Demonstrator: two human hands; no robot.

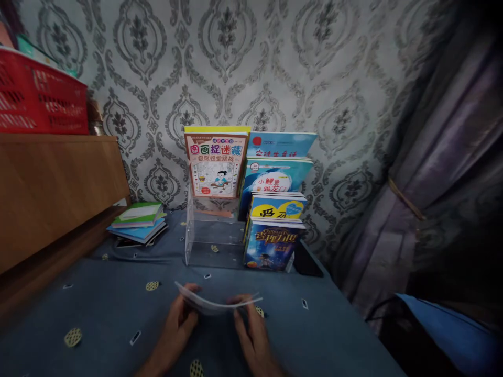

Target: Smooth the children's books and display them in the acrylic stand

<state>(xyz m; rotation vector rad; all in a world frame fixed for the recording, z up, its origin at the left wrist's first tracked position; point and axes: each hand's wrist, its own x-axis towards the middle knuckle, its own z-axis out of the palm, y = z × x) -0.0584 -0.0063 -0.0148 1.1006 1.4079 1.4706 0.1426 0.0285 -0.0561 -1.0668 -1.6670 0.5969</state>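
Note:
Between my two hands is a thin booklet point(214, 307), seen almost edge-on and bowed downward in the middle. My left hand point(177, 320) pinches its left end, and my right hand point(252, 325) is closed on the right end. Its cover is hidden from view. Beyond the hands stands a clear acrylic book rack point(214, 254) with stepped tiers. A picture book point(216, 167) leans upright at its upper left. Down its right side stand several books in rows, with a dark blue book point(271, 248) at the front.
A stack of books point(137, 217) lies at the back left beside a wooden cabinet point(58, 183), which carries a red basket point(43, 91). Right of the rack lies a dark flat object point(307, 262). A tied curtain point(377, 235) hangs at the right, near a blue item point(444, 324).

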